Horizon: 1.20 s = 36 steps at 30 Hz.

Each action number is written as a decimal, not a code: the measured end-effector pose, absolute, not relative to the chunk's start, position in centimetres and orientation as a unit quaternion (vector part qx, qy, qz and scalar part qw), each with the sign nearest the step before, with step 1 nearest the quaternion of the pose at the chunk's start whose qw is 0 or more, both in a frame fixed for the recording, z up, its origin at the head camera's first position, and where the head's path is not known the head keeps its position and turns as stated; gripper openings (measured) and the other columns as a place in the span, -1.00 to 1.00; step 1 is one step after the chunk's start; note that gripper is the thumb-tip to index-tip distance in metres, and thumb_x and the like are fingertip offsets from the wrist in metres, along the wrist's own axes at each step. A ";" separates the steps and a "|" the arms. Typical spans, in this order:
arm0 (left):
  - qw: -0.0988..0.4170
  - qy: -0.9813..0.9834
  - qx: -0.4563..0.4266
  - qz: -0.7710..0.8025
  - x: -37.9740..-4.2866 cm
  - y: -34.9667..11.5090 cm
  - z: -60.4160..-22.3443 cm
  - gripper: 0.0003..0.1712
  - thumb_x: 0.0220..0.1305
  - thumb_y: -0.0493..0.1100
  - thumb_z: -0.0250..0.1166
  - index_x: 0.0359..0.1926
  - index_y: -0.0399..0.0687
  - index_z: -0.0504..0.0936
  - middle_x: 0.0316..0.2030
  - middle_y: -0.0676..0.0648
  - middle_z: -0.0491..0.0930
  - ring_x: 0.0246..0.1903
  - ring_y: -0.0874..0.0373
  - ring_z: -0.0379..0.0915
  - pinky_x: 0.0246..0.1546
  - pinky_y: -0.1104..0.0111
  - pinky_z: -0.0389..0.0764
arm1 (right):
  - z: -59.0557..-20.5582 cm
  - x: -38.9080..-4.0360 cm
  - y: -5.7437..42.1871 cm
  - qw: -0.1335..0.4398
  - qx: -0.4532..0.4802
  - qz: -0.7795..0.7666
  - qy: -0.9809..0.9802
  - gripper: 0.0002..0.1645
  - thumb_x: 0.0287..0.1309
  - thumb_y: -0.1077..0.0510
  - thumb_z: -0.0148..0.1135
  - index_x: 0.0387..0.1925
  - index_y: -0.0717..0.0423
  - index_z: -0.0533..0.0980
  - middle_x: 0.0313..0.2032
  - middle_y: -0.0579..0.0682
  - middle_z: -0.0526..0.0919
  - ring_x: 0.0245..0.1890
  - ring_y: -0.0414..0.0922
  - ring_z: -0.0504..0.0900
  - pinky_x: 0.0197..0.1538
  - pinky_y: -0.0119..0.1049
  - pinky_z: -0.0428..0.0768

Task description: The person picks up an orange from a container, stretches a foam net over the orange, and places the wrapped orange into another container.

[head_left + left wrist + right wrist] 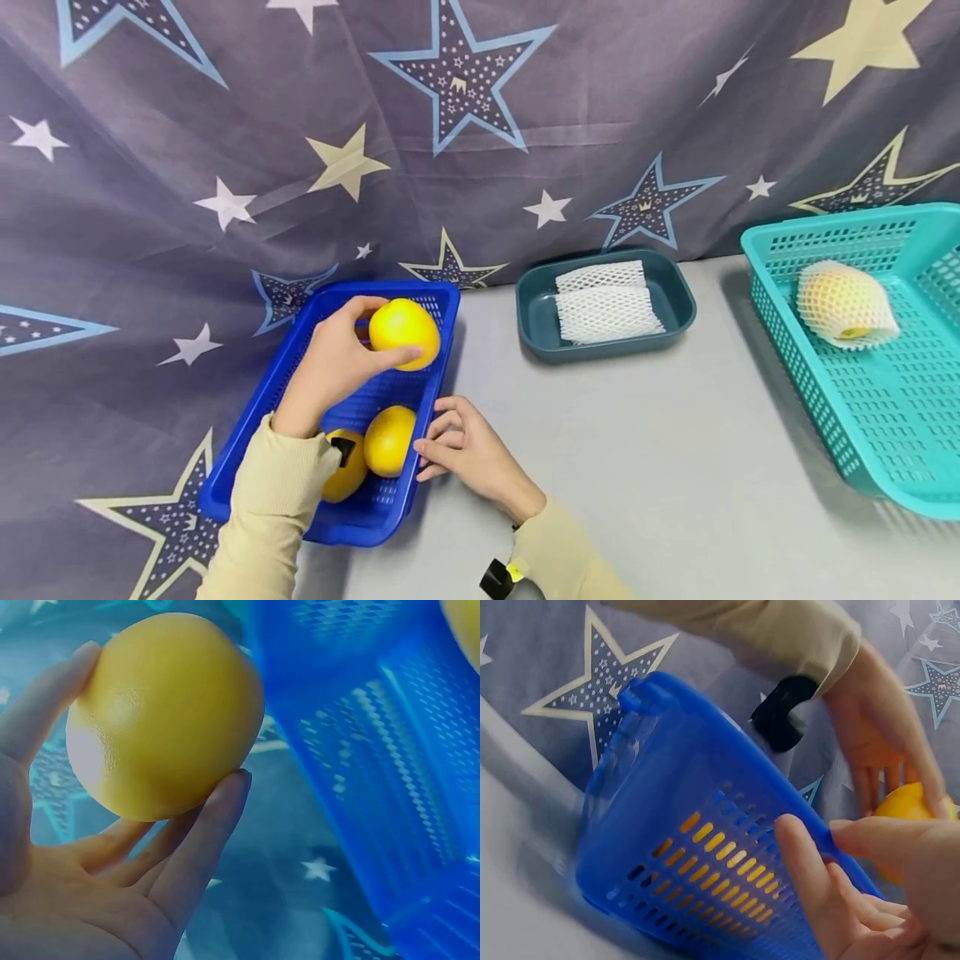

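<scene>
My left hand (341,354) holds an orange (405,333) between thumb and fingers, above the far part of the blue basket (452,333). In the left wrist view the orange (169,720) is large, with the thumb on one side and a fingertip beneath it. Two more oranges lie in the near part of the basket, one orange (390,442) by the right wall and another orange (347,483) partly behind the left sleeve. My right hand (472,454) is at the basket's right side, loosely bent, with its fingertips right at the rim (810,810).
A dark teal tray (536,333) with white foam net sleeves (609,312) stands at the back middle. On the right is a turquoise basket (810,408) containing a fruit in a foam net (843,304). A star-patterned cloth (510,192) hangs behind the grey table (600,450).
</scene>
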<state>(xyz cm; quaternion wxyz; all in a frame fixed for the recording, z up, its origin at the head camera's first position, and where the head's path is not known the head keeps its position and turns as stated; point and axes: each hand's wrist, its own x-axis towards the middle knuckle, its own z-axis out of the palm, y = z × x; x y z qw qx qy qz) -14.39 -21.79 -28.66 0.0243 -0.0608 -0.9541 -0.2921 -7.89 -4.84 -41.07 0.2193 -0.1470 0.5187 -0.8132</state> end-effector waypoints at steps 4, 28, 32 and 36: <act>0.044 -0.945 -0.088 -0.313 -13.3 -20.3 -28.1 -0.08 -0.22 0.31 0.43 0.14 -0.01 0.38 -0.02 -0.01 0.46 -0.23 0.10 0.51 -0.25 0.21 0.60 | -40.8 -8.2 -4.1 0.209 -0.156 -0.795 0.547 -0.39 0.13 0.23 0.23 0.15 0.23 0.17 -0.20 0.22 0.45 -0.39 0.15 0.63 -0.27 0.06 0.59; 0.037 -0.927 -0.118 -0.354 -10.5 -14.3 -30.5 -0.16 -0.23 0.24 0.48 0.10 0.05 0.42 -0.04 0.10 0.47 -0.19 0.17 0.44 -0.19 0.23 0.56 | -37.2 -10.4 2.5 0.063 -0.197 -0.710 0.673 -0.12 -0.08 0.09 0.43 0.27 -0.13 0.18 0.16 -0.16 0.32 0.10 -0.12 0.35 0.17 -0.08 0.36; 0.028 -0.926 -0.102 -0.363 -10.0 -12.9 -31.5 -0.17 -0.22 0.24 0.47 0.09 0.07 0.42 -0.07 0.11 0.47 -0.18 0.18 0.40 -0.19 0.22 0.55 | -38.9 -11.0 3.9 0.060 -0.203 -0.678 0.704 -0.04 -0.14 0.03 0.47 0.27 -0.26 0.14 0.17 -0.21 0.27 0.13 -0.15 0.32 0.23 0.02 0.25; 0.035 -0.921 -0.102 -0.375 -9.8 -11.6 -32.3 -0.20 -0.20 0.22 0.47 0.09 0.07 0.43 -0.07 0.11 0.47 -0.14 0.20 0.39 -0.18 0.27 0.55 | -39.8 -11.5 5.2 0.060 -0.199 -0.655 0.726 0.00 -0.19 -0.02 0.49 0.26 -0.36 0.12 0.19 -0.25 0.25 0.13 -0.18 0.31 0.23 0.03 0.24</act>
